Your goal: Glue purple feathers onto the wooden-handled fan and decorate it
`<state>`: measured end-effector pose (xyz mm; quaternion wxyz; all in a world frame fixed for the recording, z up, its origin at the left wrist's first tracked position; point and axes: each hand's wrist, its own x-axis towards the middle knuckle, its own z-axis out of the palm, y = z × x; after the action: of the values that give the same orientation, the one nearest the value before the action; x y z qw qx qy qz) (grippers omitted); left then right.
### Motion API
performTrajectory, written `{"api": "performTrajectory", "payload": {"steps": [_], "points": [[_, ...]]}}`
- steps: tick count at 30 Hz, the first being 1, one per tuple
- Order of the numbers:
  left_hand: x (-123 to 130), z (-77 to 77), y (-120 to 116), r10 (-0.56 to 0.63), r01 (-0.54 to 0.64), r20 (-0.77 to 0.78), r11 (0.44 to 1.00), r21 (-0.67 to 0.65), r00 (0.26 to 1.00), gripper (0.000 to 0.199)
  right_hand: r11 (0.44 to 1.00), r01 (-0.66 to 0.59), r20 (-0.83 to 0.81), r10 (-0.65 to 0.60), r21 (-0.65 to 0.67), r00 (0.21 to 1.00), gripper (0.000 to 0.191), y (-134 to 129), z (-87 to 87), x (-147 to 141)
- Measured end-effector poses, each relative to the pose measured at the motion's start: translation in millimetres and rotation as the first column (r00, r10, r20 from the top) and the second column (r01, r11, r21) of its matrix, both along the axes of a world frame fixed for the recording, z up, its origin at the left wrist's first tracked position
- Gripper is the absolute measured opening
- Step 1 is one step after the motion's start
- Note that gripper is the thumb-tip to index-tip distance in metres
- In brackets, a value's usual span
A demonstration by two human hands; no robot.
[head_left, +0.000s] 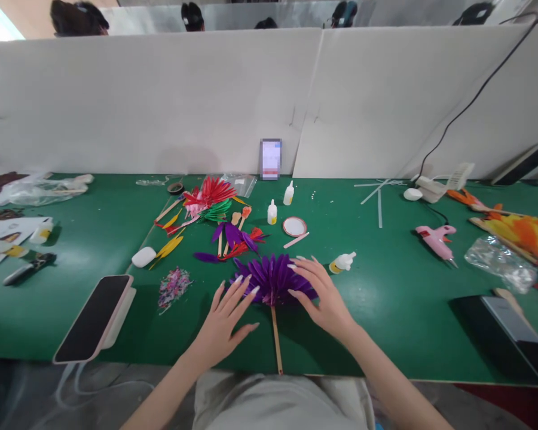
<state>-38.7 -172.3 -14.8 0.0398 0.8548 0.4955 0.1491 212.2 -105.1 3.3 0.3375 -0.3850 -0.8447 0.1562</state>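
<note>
A purple feather fan (273,280) lies on the green table, its feathers spread away from me and its wooden stick handle (277,340) pointing toward my lap. My left hand (226,319) hovers over or rests on the fan's left side, fingers spread; contact is hard to judge. On the right side, my right hand (323,298) has its fingers apart at the feathers' edge, and I cannot tell whether it presses them. Just beyond the fan are loose purple feathers (233,234) and red ones (246,243). A white glue bottle (342,263) lies tipped near my right hand.
Upright glue bottles (272,212), a small round dish (295,226) and red feathers (213,194) stand or lie farther back. At left are a phone on a stand (94,316), pliers (29,269) and shredded scraps (174,288). A pink glue gun (436,242) and dark device (502,334) are right.
</note>
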Motion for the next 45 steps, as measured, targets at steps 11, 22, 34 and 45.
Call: {"api": "performTrajectory", "payload": {"steps": [11,22,34,45], "points": [[58.9,-15.3,18.5,0.352,-0.351,0.014,0.929,0.116,0.936,0.055,0.977,0.21,0.09,-0.206,-0.037,0.974,0.012,-23.9,-35.1,-0.8],[47.3,-16.0,11.8,0.225,-0.226,0.024,0.968,0.106,0.974,0.06,0.979,0.196,0.081,-0.2,0.061,0.976,0.021,-20.7,-38.1,3.8],[34.8,-5.3,10.1,0.205,-0.233,0.203,0.965,0.124,0.957,0.015,0.994,0.105,0.115,-0.106,0.012,0.988,0.006,-19.2,-38.7,-1.9],[38.2,-7.3,10.3,0.201,-0.23,0.224,0.967,0.111,0.954,0.013,0.995,0.104,0.102,-0.104,0.01,0.989,0.003,-23.3,-41.7,-3.1]]}}
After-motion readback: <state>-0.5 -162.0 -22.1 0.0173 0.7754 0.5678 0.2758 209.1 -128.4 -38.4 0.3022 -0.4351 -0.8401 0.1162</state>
